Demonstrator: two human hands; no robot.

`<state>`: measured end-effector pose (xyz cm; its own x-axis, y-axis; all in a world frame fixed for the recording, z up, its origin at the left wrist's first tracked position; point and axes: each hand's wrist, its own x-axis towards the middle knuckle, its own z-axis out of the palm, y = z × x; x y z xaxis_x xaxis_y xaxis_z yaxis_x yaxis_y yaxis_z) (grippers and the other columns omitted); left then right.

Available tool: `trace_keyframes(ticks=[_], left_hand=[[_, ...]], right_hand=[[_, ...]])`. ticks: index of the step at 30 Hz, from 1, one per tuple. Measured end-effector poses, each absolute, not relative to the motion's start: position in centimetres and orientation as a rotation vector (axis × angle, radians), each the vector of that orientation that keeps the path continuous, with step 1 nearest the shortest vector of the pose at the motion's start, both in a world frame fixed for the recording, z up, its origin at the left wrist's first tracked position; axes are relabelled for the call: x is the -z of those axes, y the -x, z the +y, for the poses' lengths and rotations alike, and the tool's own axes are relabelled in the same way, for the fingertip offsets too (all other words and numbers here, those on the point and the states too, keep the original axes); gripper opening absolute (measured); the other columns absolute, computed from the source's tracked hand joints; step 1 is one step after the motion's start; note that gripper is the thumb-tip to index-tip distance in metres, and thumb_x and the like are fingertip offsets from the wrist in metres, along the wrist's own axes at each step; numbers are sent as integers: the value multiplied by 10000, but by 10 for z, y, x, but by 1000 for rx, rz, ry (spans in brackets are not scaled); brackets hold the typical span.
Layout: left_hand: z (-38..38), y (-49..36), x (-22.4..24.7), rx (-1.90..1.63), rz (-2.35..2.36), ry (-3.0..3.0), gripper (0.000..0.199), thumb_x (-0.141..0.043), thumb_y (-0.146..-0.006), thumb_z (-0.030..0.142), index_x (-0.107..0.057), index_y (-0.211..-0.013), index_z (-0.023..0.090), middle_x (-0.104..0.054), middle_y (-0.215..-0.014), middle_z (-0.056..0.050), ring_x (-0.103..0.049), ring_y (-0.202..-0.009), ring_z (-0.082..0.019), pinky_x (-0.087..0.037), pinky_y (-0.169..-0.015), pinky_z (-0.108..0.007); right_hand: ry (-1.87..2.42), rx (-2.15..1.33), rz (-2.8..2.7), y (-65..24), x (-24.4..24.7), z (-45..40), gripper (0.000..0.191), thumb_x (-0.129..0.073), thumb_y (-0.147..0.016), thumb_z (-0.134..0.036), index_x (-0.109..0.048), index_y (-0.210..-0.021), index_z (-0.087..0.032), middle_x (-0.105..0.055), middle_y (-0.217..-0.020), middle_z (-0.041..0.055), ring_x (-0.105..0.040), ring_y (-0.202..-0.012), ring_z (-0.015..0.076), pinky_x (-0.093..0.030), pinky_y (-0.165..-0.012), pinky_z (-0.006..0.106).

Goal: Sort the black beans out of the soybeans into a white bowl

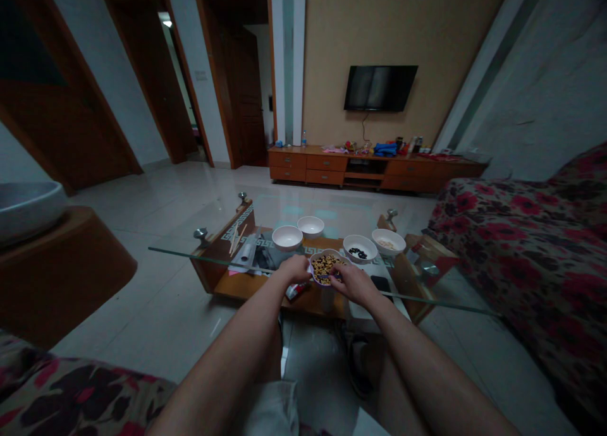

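Note:
A white bowl with a purplish rim (pixel 318 284) sits near the front edge of the glass table. Mixed yellowish and dark beans (pixel 324 266) fill it. My left hand (pixel 294 270) grips the bowl by its left side. Over the bowl's right part, my right hand (pixel 349 282) dips its fingertips among the beans, pinched together; what is between them is too small to make out. Just beyond it stands a white bowl with some black beans (pixel 359 253). Right of that is another bowl holding pale pieces (pixel 389 244). Two more white bowls, one nearer (pixel 287 237) and one farther (pixel 310 226), stand behind my left hand.
The glass tabletop (pixel 175 251) has exposed edges and metal supports. Sticks (pixel 237 239) and a clear roll (pixel 247 249) show at the left. A dark phone-like object (pixel 382 287) lies right of my right hand. A flowered sofa (pixel 512 253) stands at the right.

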<state>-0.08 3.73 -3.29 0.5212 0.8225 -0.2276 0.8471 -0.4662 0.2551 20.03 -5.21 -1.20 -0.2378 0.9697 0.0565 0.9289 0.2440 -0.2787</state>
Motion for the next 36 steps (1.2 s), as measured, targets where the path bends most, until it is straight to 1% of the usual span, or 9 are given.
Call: trace_keyframes(ticks=[9, 14, 21, 28, 33, 36], left_hand=[[36, 1, 30, 105, 1375, -2435, 295, -636, -850, 365, -782, -1024, 177, -780, -1055, -141, -738, -953, -285, -570, -817, -327], [37, 2, 32, 92, 1380, -2423, 292, -638, -851, 377, -783, -1018, 187, -781, -1051, -138, -739, -944, -284, -568, -802, -325], [37, 2, 33, 88, 1360, -2444, 301, -619, -862, 375, -785, -1013, 175, -782, -1059, -155, -741, -958, -304, -570, -802, -343], [37, 1, 32, 109, 1381, -2450, 280, -618, -849, 336, -784, -1005, 172, -783, -1060, -147, -742, -949, -288, -566, -806, -325], [35, 2, 29, 103, 1369, -2447, 280, -627, -846, 336, -781, -1020, 180, -783, -1067, -138, -742, -957, -281, -561, -803, -312], [35, 1, 29, 114, 1383, -2441, 279, -633, -847, 334, -781, -1030, 182, -781, -1076, -138, -740, -967, -280, -559, -809, -310]], right_hand=[[1780, -287, -2278, -201, 16, -52, 189, -578, -957, -311, -708, -1038, -200, -733, -1002, 73, -659, -910, 199, -398, -703, 262], [1779, -273, -2285, -201, 15, -52, 201, -574, -964, -322, -706, -1048, -196, -738, -1024, 79, -661, -938, 206, -405, -731, 269], [1748, -281, -2298, -202, 17, -50, 200, -569, -971, -318, -707, -1039, -191, -739, -996, 76, -656, -923, 200, -399, -728, 268], [1732, -312, -2276, -205, 17, -48, 186, -571, -957, -300, -712, -1020, -196, -744, -1003, 74, -663, -902, 194, -407, -746, 268], [1804, -305, -2169, -210, 15, -49, 208, -565, -959, -336, -718, -1046, -225, -759, -953, 48, -681, -858, 187, -407, -714, 255], [1865, -254, -2080, -216, 15, -49, 216, -565, -956, -330, -717, -1074, -231, -771, -987, 51, -695, -883, 189, -403, -697, 246]])
